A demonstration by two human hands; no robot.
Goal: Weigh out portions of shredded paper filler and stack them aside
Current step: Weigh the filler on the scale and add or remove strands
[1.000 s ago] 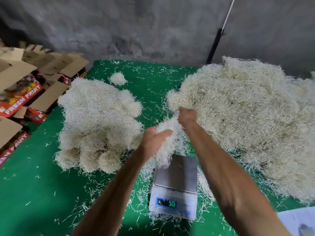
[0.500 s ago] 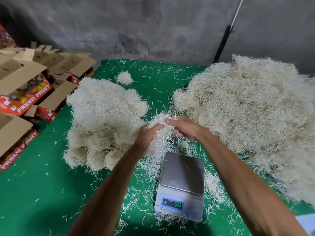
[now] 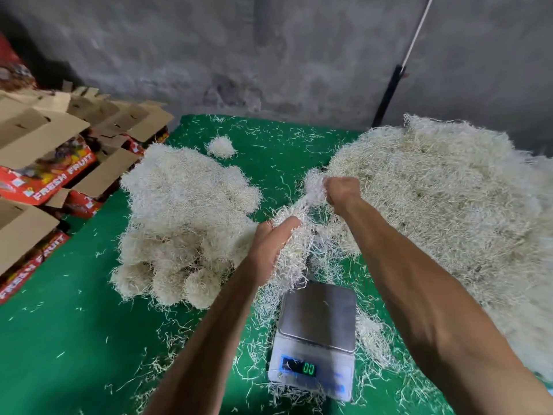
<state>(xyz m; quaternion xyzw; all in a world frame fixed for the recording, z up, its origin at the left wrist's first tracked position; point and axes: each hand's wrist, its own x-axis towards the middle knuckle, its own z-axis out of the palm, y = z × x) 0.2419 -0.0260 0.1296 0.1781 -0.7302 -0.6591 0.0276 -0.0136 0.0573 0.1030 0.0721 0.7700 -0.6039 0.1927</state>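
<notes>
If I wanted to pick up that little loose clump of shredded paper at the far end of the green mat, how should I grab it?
Come straight down from above and close your fingers around the whole small clump. It is a soft, rounded tuft lying alone on the green mat, apart from the piles, with no firm edge to hold.

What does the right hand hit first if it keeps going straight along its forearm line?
Likely the big loose heap of shredded paper: the right hand, fisted on a tuft, sits at its near-left edge. Depth is unclear.
</notes>
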